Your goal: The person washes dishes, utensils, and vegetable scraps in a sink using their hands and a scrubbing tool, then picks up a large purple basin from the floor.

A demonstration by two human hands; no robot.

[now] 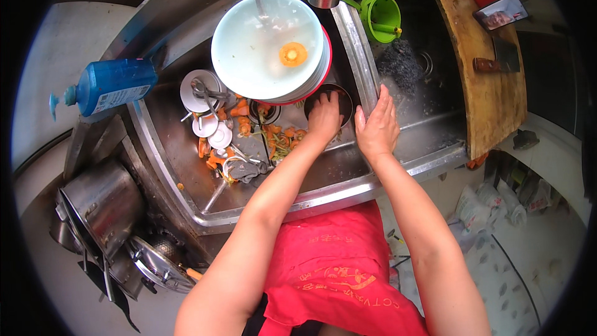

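Note:
My left hand (325, 114) reaches down into a dark round bowl (346, 105) in the left sink basin; its fingertips are partly hidden, so I cannot tell if they grip anything. On the metal divider (361, 56) between the basins rests my right hand (380, 123), fingers extended and holding nothing. Behind the bowl stands a stack of large plates or bowls, the top pale blue bowl (256, 56) holding cloudy water, an orange carrot slice (293, 54) and a utensil. Carrot pieces and green scraps (280, 137) lie left of my left hand, near small white dishes (220, 136) and spoons.
A blue pump bottle (116, 85) lies on the left rim. The right basin holds a green strainer-like cup (380, 16) and a dark scouring pad (401, 65). A cleaver (506, 58) and a phone (501, 13) rest on the wooden board (471, 79). Metal pots (105, 205) stand lower left.

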